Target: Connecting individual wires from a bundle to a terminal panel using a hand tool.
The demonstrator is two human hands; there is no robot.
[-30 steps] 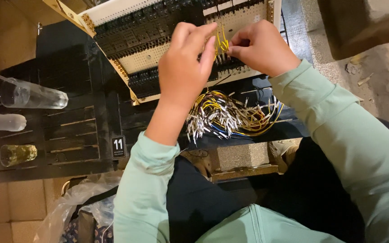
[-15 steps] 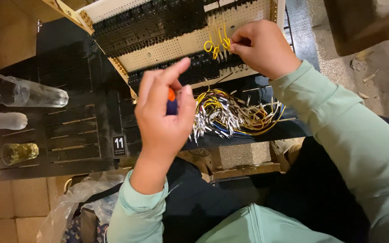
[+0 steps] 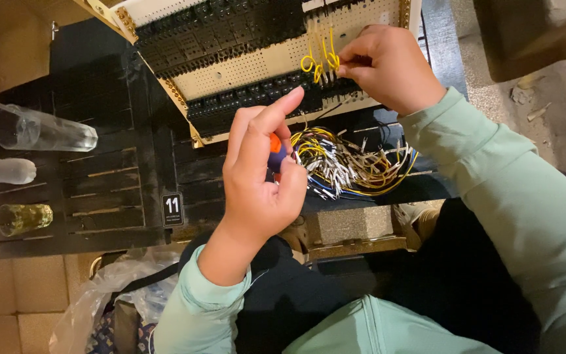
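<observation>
Leftmost, on the black slatted table (image 3: 99, 190), a clear glass tube (image 3: 44, 131) lies on its side, with a small jar (image 3: 24, 218) of yellowish stuff nearer the person; both sit well apart from the hands.

Left hand (image 3: 260, 177): raised above the table edge, fingers curled around a small screwdriver (image 3: 275, 149) with an orange and blue handle, index finger stretched up. Tool looks light, stiff, easy to grip by the handle.

Just right of that hand, a loose bundle of wires (image 3: 348, 167) lies on the table — yellow, white, blue, with metal tips. Judged thin, springy, apt to tangle; best taken singly, near the tip.

Above, the perforated board (image 3: 244, 62) with black connector rows leans upright. Yellow wire loops (image 3: 319, 60) stand out of it.

Right hand (image 3: 388, 65): fingertips pinched together on one yellow loop at the board. Bends readily; firm pinch close to the end seems right.
</observation>
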